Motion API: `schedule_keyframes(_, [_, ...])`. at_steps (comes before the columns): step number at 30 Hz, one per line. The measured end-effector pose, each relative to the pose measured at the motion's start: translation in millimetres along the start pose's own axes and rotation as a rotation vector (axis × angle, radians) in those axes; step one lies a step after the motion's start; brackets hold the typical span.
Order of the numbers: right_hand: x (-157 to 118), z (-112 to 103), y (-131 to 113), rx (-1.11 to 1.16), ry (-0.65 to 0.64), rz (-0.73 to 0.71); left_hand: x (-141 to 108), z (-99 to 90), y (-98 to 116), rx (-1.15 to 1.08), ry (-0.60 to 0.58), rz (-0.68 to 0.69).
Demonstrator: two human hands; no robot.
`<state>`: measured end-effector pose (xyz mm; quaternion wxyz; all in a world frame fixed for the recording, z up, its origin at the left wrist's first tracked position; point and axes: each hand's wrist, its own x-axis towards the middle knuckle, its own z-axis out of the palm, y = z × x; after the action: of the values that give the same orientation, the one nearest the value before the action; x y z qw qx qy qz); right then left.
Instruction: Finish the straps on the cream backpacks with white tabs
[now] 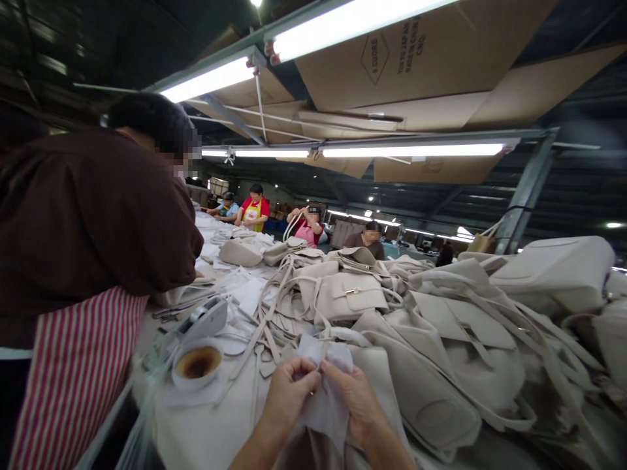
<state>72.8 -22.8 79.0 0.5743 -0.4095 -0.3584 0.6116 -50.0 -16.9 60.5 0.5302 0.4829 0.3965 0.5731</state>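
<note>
Near the bottom middle, my left hand and my right hand meet fingertip to fingertip over a beige bag piece. Thin white paper lies between and under them. The right fingers pinch its edge and the strap end. My left thumb and index finger are pressed together on something small that I cannot make out. Just beyond the hands, a narrow beige strap runs up to the pile. A beige bag with a gold clasp lies behind it.
Beige bags are heaped on the right. A white bowl with brown residue stands at the left, beside a pale device. A person in a brown top leans over the table at the left. Other people work farther back.
</note>
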Motion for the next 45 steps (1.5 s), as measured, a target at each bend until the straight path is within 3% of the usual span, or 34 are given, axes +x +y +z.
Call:
schedule_keyframes(3, [3, 0, 1, 0.021, 0.025, -0.008, -4, -0.6, -3, -0.155, 0.056, -0.038])
schedule_keyframes(7, [4, 0, 2, 0.05, 0.032, 0.026, -14, -1.1, -9, -0.377, -0.019, -0.262])
schedule_keyframes(10, [3, -1, 4, 0.037, 0.026, 0.024, -20, -0.2, -12, -0.426, 0.002, -0.306])
schedule_keyframes(17, [2, -7, -3, -0.076, 0.037, 0.016, -16, -2.3, -15, -0.269, 0.044, -0.197])
schedule_keyframes(22, [8, -4, -8, -0.16, 0.033, -0.055, -16, -4.0, -16, 0.038, 0.105, 0.081])
schedule_keyframes(25, [10, -3, -7, -0.199, 0.076, -0.083, -23, -3.4, -13, 0.209, 0.055, 0.192])
schedule_keyframes(28, [7, -4, -7, -0.228, 0.07, -0.099, -27, -3.4, -10, 0.259, 0.004, 0.221])
schedule_keyframes(32, [0, -3, -12, -0.213, -0.007, -0.063, -26, -1.9, -12, 0.268, 0.052, 0.253])
schedule_keyframes(36, [-2, -3, -16, -0.314, -0.012, -0.183, -29, 0.4, -19, 0.31, 0.054, 0.276])
schedule_keyframes(39, [3, -9, -16, -0.383, 0.017, -0.253, -32, -2.6, -17, 0.252, -0.086, 0.236])
schedule_keyframes(41, [6, -14, -16, -0.399, 0.002, -0.242, -27, -6.1, -9, 0.104, -0.191, 0.139])
schedule_keyframes(45, [6, -20, -20, -0.37, -0.043, -0.191, 2, -4.4, 16, -0.046, -0.181, -0.059])
